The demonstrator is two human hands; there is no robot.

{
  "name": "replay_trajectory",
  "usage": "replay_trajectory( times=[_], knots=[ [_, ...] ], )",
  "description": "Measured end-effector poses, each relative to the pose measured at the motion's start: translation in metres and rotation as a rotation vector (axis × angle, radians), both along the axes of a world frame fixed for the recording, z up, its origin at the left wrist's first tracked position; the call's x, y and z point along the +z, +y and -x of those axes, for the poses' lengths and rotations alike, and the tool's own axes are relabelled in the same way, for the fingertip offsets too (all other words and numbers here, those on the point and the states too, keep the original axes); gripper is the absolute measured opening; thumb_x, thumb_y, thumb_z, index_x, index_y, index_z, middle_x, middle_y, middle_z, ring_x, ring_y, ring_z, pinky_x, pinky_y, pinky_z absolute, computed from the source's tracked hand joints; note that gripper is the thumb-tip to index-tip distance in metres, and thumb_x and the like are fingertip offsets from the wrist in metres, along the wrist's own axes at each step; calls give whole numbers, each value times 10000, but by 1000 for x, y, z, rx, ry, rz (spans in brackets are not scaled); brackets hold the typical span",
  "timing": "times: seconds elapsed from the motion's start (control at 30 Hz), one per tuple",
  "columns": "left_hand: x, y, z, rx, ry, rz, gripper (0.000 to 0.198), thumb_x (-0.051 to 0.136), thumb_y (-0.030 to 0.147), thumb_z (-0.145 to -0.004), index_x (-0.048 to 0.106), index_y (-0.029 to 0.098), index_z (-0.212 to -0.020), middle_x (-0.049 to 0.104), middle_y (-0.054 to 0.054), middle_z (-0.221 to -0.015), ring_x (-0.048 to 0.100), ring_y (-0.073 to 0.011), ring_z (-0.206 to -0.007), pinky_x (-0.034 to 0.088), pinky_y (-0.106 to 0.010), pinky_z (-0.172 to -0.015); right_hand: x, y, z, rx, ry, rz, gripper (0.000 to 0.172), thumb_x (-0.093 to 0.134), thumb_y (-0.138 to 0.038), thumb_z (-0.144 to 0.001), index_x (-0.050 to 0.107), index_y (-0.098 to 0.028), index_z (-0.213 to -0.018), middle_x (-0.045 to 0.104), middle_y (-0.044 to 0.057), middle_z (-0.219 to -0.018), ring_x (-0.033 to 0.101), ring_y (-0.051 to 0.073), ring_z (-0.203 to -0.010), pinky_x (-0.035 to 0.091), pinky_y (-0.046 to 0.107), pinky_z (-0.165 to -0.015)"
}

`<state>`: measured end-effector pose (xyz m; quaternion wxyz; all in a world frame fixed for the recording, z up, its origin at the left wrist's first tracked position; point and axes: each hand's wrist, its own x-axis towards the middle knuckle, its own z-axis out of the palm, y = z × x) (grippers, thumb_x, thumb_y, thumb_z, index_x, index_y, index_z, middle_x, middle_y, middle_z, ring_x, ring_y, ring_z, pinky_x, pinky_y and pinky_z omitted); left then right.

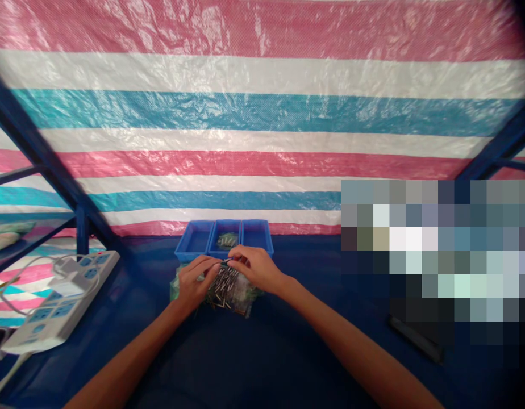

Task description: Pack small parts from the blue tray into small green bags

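My left hand (198, 279) and my right hand (254, 267) meet over a pile of thin metal pins (223, 291) lying on clear plastic. Both hands have their fingers pinched round a small, thin piece (224, 262), too small to make out well, held between the fingertips. Just behind them stand three blue trays side by side. The middle tray (216, 223) has small clear bags or parts in it, while nothing shows in the left tray (197, 236) or the right tray (257, 234). Greenish plastic (174, 288) sticks out beside my left hand.
A white power strip (70, 304) with a plugged-in adapter and cables lies at the left of the blue table (194, 363). Blue metal bars rise on both sides, before a striped plastic sheet (262, 113). A dark flat object (416, 338) lies at the right, beside a pixelated area.
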<state>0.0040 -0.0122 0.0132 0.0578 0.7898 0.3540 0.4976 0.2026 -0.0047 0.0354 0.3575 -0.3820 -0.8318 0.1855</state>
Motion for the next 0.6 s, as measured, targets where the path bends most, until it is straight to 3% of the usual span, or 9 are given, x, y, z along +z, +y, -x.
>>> replay_trajectory(
  times=[0.4, 0.6],
  knots=[
    [-1, 2, 2, -13, -48, 109, 169, 558, 270, -846, 696, 175, -824, 697, -57, -811, 633, -171, -760, 499, -292, -728, -6, 4, 1, 27, 57, -19, 73, 566, -240, -867, 606, -188, -896, 643, 24, -879, 584, 138, -783, 427, 236, -710],
    [-5, 6, 3, 68, -63, 157, 224, 588, 297, -829, 647, 182, -1012, 673, -20, -810, 578, -110, -592, 488, -242, -638, -1, 3, -2, 5, 42, -54, 129, 504, -264, -906, 602, -180, -907, 638, 23, -865, 572, 131, -776, 414, 235, -710]
  ],
)
